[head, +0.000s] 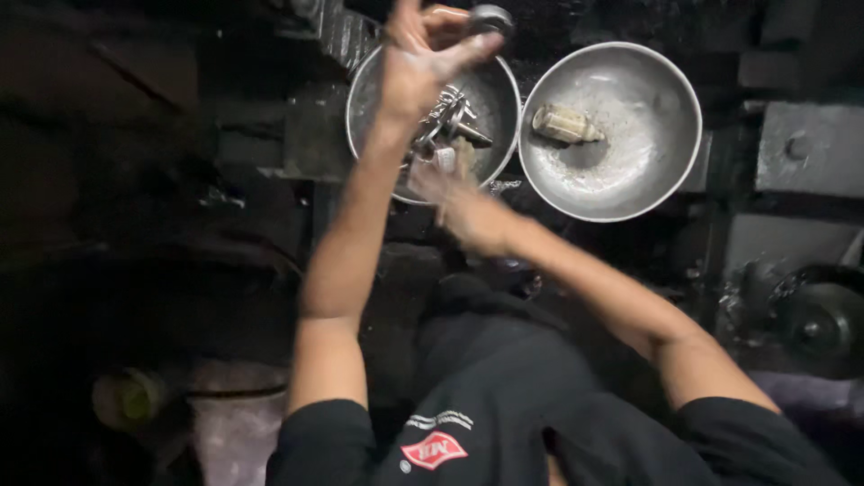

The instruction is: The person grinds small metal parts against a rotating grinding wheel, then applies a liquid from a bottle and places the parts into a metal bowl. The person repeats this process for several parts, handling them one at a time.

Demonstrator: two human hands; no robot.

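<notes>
- Above the rim of the left-hand round steel bowl (369, 81), in the head view, the left hand (421, 56) is raised with its fingers (468, 52) spread and curled; thumb and forefinger are pinched on a small round grey metal piece (491, 17) at the bowl's far edge.
- That metal piece looks dull grey, disc-like with a rounded rim and a darker centre; only part of it shows past the fingertips, and finer detail cannot be made out.
- Inside the same bowl lies a tangle of shiny silver metal parts (445, 112), some ring-shaped, some pointed, piled toward the near side of the bowl.
- Over the near edge of that bowl, the right hand (459, 202) reaches in among the parts; it is blurred, so whether its fingers are together or apart cannot be told. A small pale cylindrical piece (445, 159) sits at its fingertips, touching or just beside them.
- Just to the right of that bowl, almost touching it, stands a second round steel bowl (670, 99), dusty inside, holding one ribbed, pale brownish metal fitting (562, 124) lying on its side.
- Below the bowls, nearer the camera, both bare forearms run back to black short sleeves (486, 423).
- Around the bowls, the dark, greasy bench (810, 144) carries blocky machine parts, too dim to identify.
</notes>
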